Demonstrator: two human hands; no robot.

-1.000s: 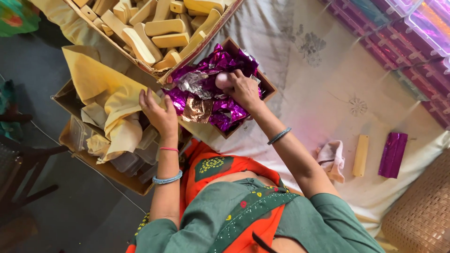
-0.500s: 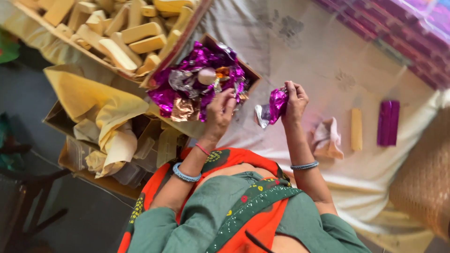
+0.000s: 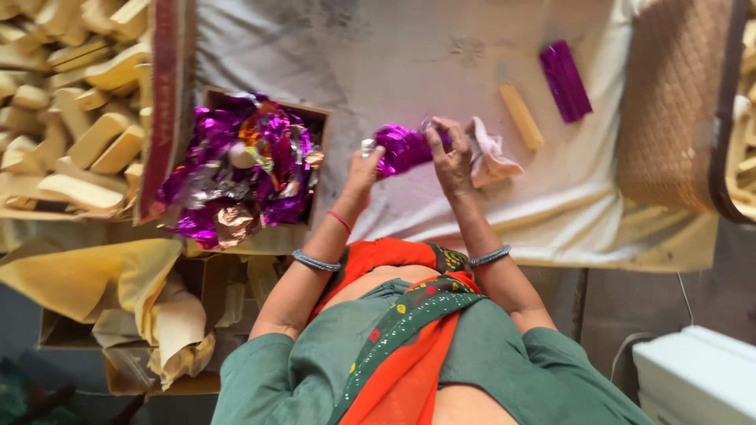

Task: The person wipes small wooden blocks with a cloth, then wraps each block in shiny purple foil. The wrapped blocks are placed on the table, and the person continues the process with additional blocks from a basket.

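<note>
My left hand (image 3: 361, 171) and my right hand (image 3: 452, 156) together hold a crumpled purple foil wrapper (image 3: 400, 147) just above the white cloth (image 3: 394, 55). My left hand pinches its left end and my right hand grips its right end. To the left stands an open box (image 3: 317, 120) heaped with purple and copper foil wrappers (image 3: 244, 169). Right of my right hand lie a small pinkish rag (image 3: 494, 160), a bare yellow bar (image 3: 521, 116) and a bar wrapped in purple foil (image 3: 565, 81).
A tray with several yellow bars (image 3: 79, 118) fills the far left. Yellow paper sheets (image 3: 118, 291) spill from a cardboard box at the lower left. A woven basket (image 3: 677, 110) sits at the right, and a white object (image 3: 701, 378) at the lower right.
My hands left the foil box with one purple wrapper and moved right over the white cloth. Both hands now grip it. The view has shifted right.
</note>
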